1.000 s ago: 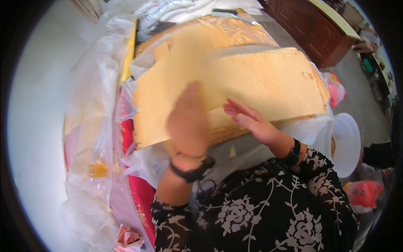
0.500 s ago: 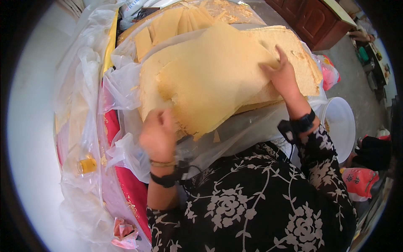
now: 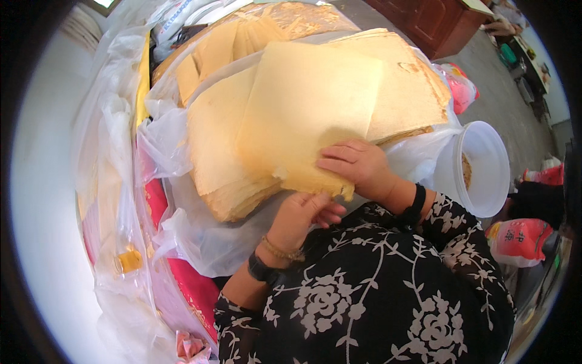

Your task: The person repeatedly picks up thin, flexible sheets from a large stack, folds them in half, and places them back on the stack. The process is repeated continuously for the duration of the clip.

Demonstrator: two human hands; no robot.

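A large, thin tan-yellow sheet (image 3: 309,103), which looks like a dry flatbread, lies across two stacks of similar sheets. Its near edge is ragged and drawn toward my body. My left hand (image 3: 300,218) is closed at this edge, thumb and fingers pinched on it from below left. Across the sheet's near right corner lies my right hand (image 3: 361,167), its fingers bent over the top and its thumb mostly hidden. The left stack (image 3: 212,130) and the right stack (image 3: 412,91) show on either side of the sheet, with rough brown edges.
Clear plastic film (image 3: 188,236) lies under the stacks. Folded sheet pieces (image 3: 236,42) are at the back. A white bucket (image 3: 485,173) with brown scraps stands at my right. A small amber jar (image 3: 128,261) sits left, near red cloth (image 3: 188,285). Red-and-white bags (image 3: 518,241) stand on the floor.
The sheet has turned and come nearer to me. My right hand has moved from the far right down to its near edge, and my left hand has moved right to that edge.
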